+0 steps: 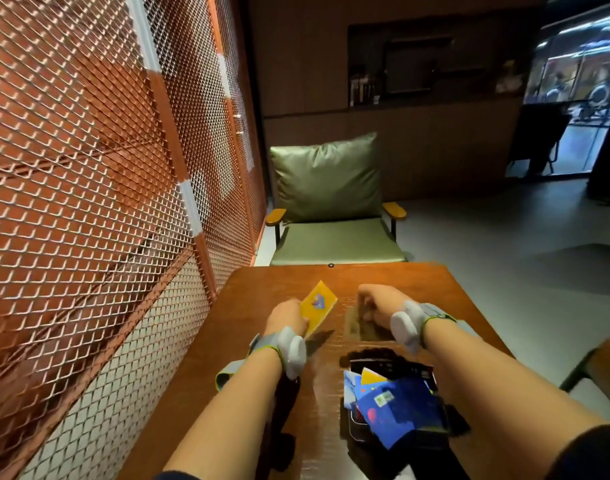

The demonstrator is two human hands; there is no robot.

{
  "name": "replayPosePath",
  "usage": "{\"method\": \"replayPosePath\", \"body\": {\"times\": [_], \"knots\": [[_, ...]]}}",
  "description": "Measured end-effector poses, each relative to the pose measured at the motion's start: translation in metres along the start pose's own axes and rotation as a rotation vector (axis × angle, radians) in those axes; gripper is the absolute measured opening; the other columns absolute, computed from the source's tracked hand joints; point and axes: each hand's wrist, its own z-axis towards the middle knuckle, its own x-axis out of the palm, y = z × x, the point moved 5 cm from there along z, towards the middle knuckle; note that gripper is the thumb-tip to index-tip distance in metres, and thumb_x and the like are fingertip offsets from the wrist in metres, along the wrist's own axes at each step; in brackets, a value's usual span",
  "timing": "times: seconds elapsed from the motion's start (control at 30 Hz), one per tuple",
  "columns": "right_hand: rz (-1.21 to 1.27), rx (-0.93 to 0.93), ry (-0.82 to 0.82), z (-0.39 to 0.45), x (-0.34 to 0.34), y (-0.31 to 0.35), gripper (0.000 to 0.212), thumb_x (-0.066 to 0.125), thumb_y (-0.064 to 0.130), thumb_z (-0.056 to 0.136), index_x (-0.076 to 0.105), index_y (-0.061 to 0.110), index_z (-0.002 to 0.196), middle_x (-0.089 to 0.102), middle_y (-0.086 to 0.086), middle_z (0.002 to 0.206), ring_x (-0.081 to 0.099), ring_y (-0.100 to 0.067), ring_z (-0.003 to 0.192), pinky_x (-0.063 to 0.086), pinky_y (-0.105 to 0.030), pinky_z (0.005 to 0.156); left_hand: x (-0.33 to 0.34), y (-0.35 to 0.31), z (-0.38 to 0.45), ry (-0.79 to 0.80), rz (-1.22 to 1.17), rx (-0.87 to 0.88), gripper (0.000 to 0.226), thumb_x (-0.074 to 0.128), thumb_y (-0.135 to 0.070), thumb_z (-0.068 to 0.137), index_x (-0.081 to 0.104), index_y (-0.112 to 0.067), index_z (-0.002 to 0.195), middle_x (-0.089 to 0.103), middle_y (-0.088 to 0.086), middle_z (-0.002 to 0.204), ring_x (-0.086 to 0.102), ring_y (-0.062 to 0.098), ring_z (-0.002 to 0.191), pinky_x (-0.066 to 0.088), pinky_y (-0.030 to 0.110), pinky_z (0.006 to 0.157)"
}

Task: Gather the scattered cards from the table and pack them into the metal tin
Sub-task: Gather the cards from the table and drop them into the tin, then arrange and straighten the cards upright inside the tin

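My left hand (287,318) holds a yellow card (318,305) with a small blue emblem, lifted just above the wooden table (435,296). My right hand (376,303) is curled over the table a little to the right; whether it holds anything is hidden by the fingers and blur. Nearer to me lies the dark metal tin (431,441), open, with several blue cards (397,403) and one yellow card (372,376) piled loosely in it and sticking out over its rim. Both wrists wear grey straps with white sensor pods.
An orange metal mesh screen (106,185) runs along the table's left edge. A green cushioned armchair (331,209) stands just beyond the far edge. A small dark knob (330,265) sits at that far edge. Another chair's edge (604,362) shows at the right.
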Motion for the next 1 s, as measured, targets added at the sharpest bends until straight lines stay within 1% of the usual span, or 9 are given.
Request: {"method": "replayPosePath", "body": {"times": [0.13, 0.27, 0.37, 0.5, 0.6, 0.67, 0.87, 0.93, 1.0], "knots": [[0.037, -0.111, -0.024, -0.031, -0.029, 0.02, 0.033, 0.06, -0.002, 0.085, 0.057, 0.011, 0.115, 0.066, -0.014, 0.111, 0.063, -0.028, 0.103, 0.05, -0.031, 0.087, -0.024, -0.024, -0.032, -0.09, -0.269, 0.102, 0.036, 0.066, -0.012, 0.083, 0.059, -0.012, 0.119, 0.066, 0.008, 0.121, 0.061, 0.02, 0.099, 0.042, 0.019, 0.071], [-0.001, -0.141, -0.07, -0.063, -0.043, 0.029, 0.032, 0.066, 0.013, 0.085, 0.062, 0.014, 0.116, 0.067, -0.007, 0.114, 0.062, -0.019, 0.106, 0.045, -0.02, 0.085, -0.021, -0.056, -0.066, -0.039, -0.332, 0.25, 0.021, 0.058, -0.01, 0.091, 0.066, -0.008, 0.11, 0.07, 0.014, 0.113, 0.059, 0.018, 0.085, 0.047, 0.013, 0.055], [-0.035, -0.14, -0.086, -0.092, -0.036, 0.023, 0.025, 0.066, 0.017, 0.085, 0.067, 0.014, 0.109, 0.065, -0.007, 0.115, 0.058, -0.019, 0.11, 0.042, -0.021, 0.085, -0.01, -0.077, -0.095, 0.044, -0.306, 0.323, 0.024, 0.05, -0.006, 0.094, 0.067, -0.007, 0.111, 0.069, 0.015, 0.112, 0.063, 0.022, 0.089, 0.052, 0.027, 0.073], [-0.115, -0.05, -0.172, -0.109, -0.021, 0.004, 0.014, 0.068, 0.027, 0.082, 0.064, 0.027, 0.095, 0.052, 0.001, 0.116, 0.042, -0.019, 0.117, 0.032, -0.038, 0.103, 0.005, -0.089, -0.113, 0.134, -0.279, 0.364, 0.025, 0.05, -0.007, 0.094, 0.067, -0.01, 0.112, 0.068, 0.011, 0.116, 0.061, 0.018, 0.097, 0.049, 0.026, 0.083], [0.04, -0.086, -0.136, -0.117, -0.01, -0.001, 0.02, 0.068, 0.017, 0.083, 0.051, 0.02, 0.093, 0.056, 0.0, 0.102, 0.052, -0.018, 0.102, 0.038, -0.031, 0.094, 0.008, -0.087, -0.121, 0.112, -0.285, 0.35, 0.028, 0.044, -0.009, 0.096, 0.065, -0.011, 0.115, 0.065, 0.01, 0.121, 0.06, 0.022, 0.109, 0.047, 0.03, 0.091], [0.101, -0.078, -0.17, -0.118, -0.011, -0.002, 0.03, 0.068, 0.014, 0.083, 0.053, 0.014, 0.109, 0.058, -0.005, 0.11, 0.053, -0.018, 0.104, 0.041, -0.026, 0.087, 0.004, -0.082, -0.121, 0.043, -0.288, 0.321, 0.03, 0.041, -0.014, 0.099, 0.062, -0.008, 0.119, 0.063, 0.012, 0.125, 0.057, 0.027, 0.116, 0.044, 0.03, 0.096], [0.173, -0.065, -0.141, -0.109, -0.008, -0.002, 0.033, 0.06, 0.014, 0.089, 0.06, 0.007, 0.122, 0.063, -0.01, 0.125, 0.057, -0.022, 0.116, 0.044, -0.029, 0.098, 0.015, -0.047, -0.113, 0.125, -0.288, 0.1, 0.067, 0.024, -0.051, 0.1, 0.058, 0.003, 0.12, 0.061, 0.024, 0.124, 0.059, 0.033, 0.108, 0.044, 0.037, 0.095], [0.142, -0.083, -0.076, -0.108, 0.005, -0.004, 0.031, 0.058, 0.013, 0.09, 0.06, 0.007, 0.121, 0.063, -0.011, 0.123, 0.058, -0.022, 0.114, 0.045, -0.028, 0.095, 0.032, -0.04, -0.116, 0.285, -0.388, 0.043, 0.074, 0.037, -0.057, 0.094, 0.053, 0.009, 0.124, 0.063, 0.029, 0.109, 0.058, 0.028, 0.086, 0.045, 0.036, 0.083], [0.133, -0.081, -0.002, -0.108, 0.019, -0.009, 0.031, 0.058, 0.012, 0.091, 0.059, 0.009, 0.122, 0.063, -0.01, 0.124, 0.058, -0.022, 0.113, 0.045, -0.027, 0.093, 0.042, -0.037, -0.118, 0.372, -0.396, 0.055, 0.068, 0.063, -0.047, 0.085, 0.05, 0.004, 0.129, 0.066, 0.019, 0.106, 0.059, 0.025, 0.085, 0.047, 0.038, 0.081]]}}
